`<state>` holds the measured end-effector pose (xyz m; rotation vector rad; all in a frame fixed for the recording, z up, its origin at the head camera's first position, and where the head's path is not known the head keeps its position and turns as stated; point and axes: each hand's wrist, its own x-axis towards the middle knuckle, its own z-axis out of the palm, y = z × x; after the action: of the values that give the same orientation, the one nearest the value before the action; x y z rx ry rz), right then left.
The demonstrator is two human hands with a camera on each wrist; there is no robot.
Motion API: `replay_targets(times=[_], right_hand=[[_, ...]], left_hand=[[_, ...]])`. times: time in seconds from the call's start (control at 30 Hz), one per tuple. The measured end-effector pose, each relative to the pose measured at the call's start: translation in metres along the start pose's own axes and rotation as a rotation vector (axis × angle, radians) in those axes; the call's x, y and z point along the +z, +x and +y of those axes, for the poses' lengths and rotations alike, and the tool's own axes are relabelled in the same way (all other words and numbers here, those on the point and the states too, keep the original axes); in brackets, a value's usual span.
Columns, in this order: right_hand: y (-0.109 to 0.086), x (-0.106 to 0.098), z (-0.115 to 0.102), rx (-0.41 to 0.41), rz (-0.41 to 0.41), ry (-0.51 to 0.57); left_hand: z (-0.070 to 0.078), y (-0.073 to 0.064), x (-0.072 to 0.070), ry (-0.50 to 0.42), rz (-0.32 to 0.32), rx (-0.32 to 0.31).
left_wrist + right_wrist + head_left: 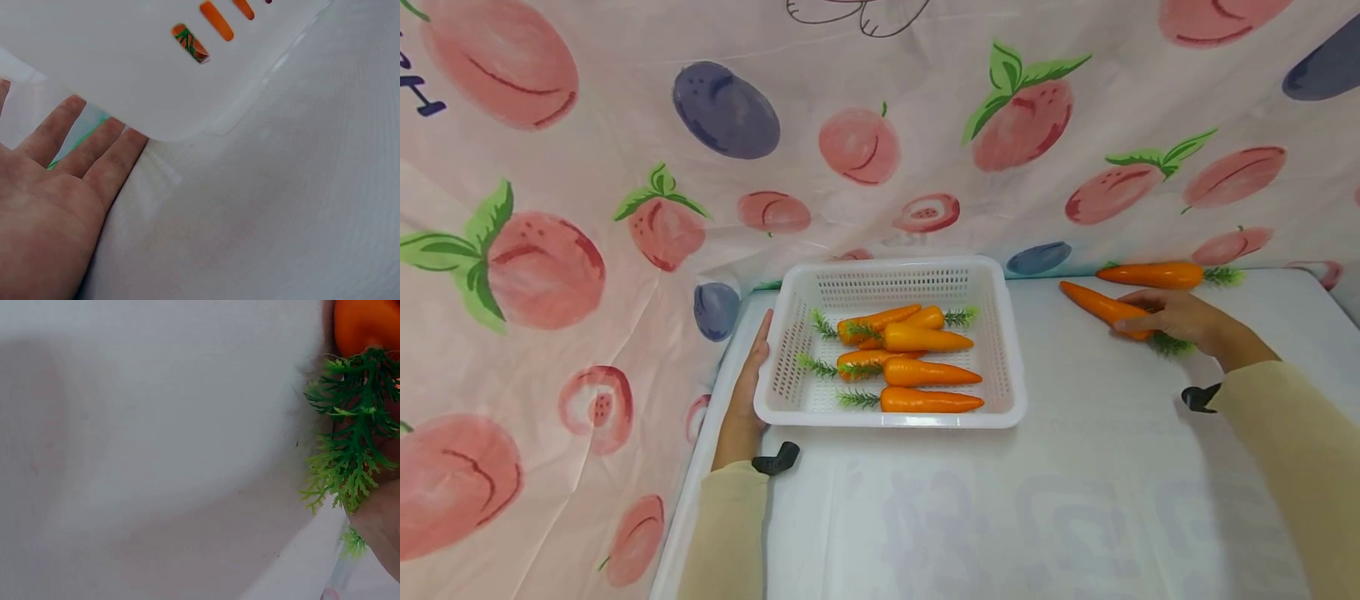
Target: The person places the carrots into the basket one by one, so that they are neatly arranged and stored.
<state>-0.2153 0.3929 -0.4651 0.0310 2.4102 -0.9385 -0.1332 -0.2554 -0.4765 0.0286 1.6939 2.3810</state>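
A white plastic basket (891, 419) with slotted walls stands on the table and holds several orange carrots (931, 372) with green tops. My left hand (750, 383) rests along the basket's left side, its fingers straight; in the left wrist view those fingers (115, 147) lie against the basket's outer wall (112, 69). At the right, my right hand (1176, 319) grips a carrot (1093, 302) near its leafy end, the tip pointing left. The right wrist view shows that carrot's green top (356, 425) beside the palm.
Another carrot (1150, 275) lies behind my right hand, along the table's back edge. A fruit-print cloth (865, 217) hangs behind and to the left. The table has a white cover (1000, 508).
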Motion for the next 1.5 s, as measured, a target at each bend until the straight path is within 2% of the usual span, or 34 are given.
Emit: replay_targets(times=[0.97, 1.23, 1.5], right_hand=[[-0.007, 0.0, -0.002, -0.026, 0.018, 0.003], [-0.017, -0.007, -0.018, -0.089, 0.032, -0.036], [-0.017, -0.009, -0.021, -0.126, 0.067, -0.057]], left_hand=[[0.0, 0.003, -0.001, -0.013, -0.017, -0.005], [0.0, 0.002, 0.0, -0.013, -0.021, 0.006], [-0.001, 0.0, -0.002, -0.025, -0.022, 0.008]])
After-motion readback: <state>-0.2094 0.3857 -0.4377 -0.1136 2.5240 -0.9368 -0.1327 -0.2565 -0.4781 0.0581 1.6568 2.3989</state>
